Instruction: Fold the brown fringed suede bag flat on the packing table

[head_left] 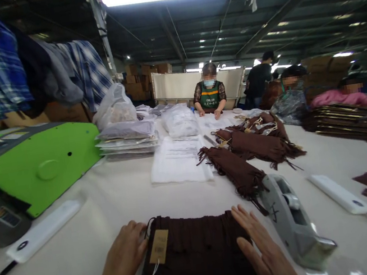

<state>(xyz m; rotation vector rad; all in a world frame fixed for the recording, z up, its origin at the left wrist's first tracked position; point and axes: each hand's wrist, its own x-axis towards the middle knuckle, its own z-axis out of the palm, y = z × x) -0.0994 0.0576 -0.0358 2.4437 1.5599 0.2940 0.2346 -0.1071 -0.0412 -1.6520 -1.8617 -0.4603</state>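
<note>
A dark brown gathered garment (203, 253) lies on the white table in front of me, its lower part cut off by the frame's edge. A tan paper tag (159, 246) with a white string rests on its upper left corner. My left hand (127, 252) is at the garment's left edge, its fingers bent together beside a thin dark cord; whether they pinch the fabric is hard to see. On the right edge rests my right hand (257, 241), fingers stretched out and thumb apart, touching the cloth. Clear plastic shows at the bottom, below the tag.
A grey tape dispenser (294, 222) stands right of my right hand. Beyond are brown fringed bundles (235, 169), papers (180, 160) and bagged stacks (127, 141). A green machine (47, 163) is at left; white devices (46, 229) lie either side. People work across the table.
</note>
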